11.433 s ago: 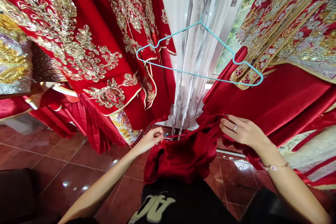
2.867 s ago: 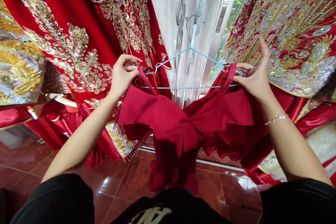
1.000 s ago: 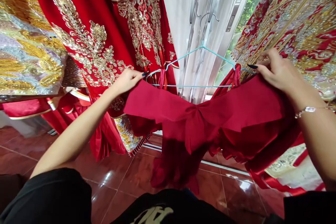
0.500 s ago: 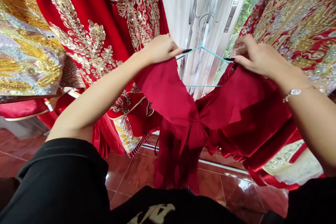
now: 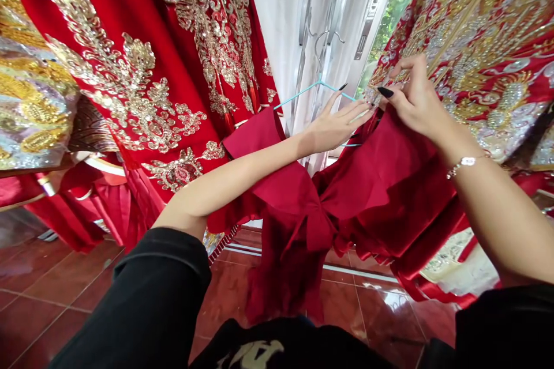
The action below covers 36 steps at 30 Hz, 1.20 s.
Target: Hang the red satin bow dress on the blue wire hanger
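A dark red garment [image 5: 285, 184] with wide shoulder flaps and a knotted front hangs on a thin light-blue wire hanger [image 5: 298, 94]. My left hand [image 5: 331, 127] reaches across the front of the hanger, fingers stretched toward the garment's right shoulder. Its fingertips lie by the hanger's right arm, and whether they touch cloth is unclear. Bent fingers and thumb of my right hand [image 5: 411, 95] pinch that same shoulder edge; part of the grip is hidden behind the cloth. The garment's left shoulder rests on the hanger with no hand on it.
A red jacket with gold beadwork [image 5: 173, 69] hangs close on the left. On the right hangs a heavily beaded red and gold gown [image 5: 480, 40]. Behind the hanger stand a metal-framed door [image 5: 367, 23] and white curtain [image 5: 272, 6]. Glossy red tiles [image 5: 225, 282] cover the floor.
My left hand has let go of the garment's left shoulder and moved right, across to the other shoulder. My right hand stays at the right shoulder. The view has shifted slightly right.
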Available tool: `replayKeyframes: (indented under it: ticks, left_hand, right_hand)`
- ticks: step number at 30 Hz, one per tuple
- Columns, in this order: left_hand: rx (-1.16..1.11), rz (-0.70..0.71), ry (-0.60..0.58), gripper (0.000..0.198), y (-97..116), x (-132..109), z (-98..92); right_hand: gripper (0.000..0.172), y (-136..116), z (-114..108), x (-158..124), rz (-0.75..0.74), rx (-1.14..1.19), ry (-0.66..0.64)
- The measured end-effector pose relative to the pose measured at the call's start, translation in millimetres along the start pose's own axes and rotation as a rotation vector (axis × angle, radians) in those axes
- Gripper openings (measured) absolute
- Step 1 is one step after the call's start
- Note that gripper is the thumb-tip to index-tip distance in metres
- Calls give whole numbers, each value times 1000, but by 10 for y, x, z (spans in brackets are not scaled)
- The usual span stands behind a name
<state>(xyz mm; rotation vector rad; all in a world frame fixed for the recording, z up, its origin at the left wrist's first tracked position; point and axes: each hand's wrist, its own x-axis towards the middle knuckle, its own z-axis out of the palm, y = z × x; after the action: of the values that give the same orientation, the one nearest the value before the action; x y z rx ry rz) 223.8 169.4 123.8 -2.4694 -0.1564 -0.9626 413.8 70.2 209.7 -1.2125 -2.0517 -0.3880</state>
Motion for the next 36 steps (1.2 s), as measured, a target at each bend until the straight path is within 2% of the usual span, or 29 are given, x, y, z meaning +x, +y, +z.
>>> replayKeyframes:
  ticks: [3,7,10,13,17,19,22,24,26,29,30,32,34,36]
  left_hand:
    - [-26,-6,-5,60,-21,6,34]
    - [-68,-73,-19,51,103,56,55]
    - [-85,-238,-95,50,313,97,17]
    - [-154,-337,-109,52,664,-5,-72]
    - [-231,-397,-75,70,1224,-487,-240]
    - [-218,-488,41,75,1403,-843,-359]
    - [-151,-568,277,58,1514,-1453,-569]
    - [-124,-617,429,49,1583,-1883,-685]
    - [-84,-765,451,43,1721,-2303,-740]
    - [-61,-959,412,34,2042,-2827,-714]
    - [-67,-1005,396,34,2148,-2950,-693]
    - [-86,-1056,383,33,2301,-3096,-666]
    - [-92,-1058,389,33,2338,-3099,-679]
    - [-79,-1009,410,33,2254,-2983,-733]
  right_hand:
    - [48,-35,10,53,17,-60,47]
    - [45,-114,38,141,35,-147,82]
    - [44,-198,70,175,76,-213,48]
    - [44,-320,104,259,101,-242,71]
    - [54,-518,109,437,68,-133,396]
    - [53,-607,100,441,34,-103,498]
    - [37,-681,131,234,0,-151,471]
    - [32,-655,214,-18,48,-235,427]
    - [43,-564,358,-309,165,-312,378]
    - [72,-414,664,-720,311,-327,232]
    - [78,-395,770,-831,349,-312,203]
    - [82,-430,947,-986,415,-296,261]
    - [78,-540,1042,-1038,513,-333,393]
    - [66,-661,1046,-997,622,-352,456]
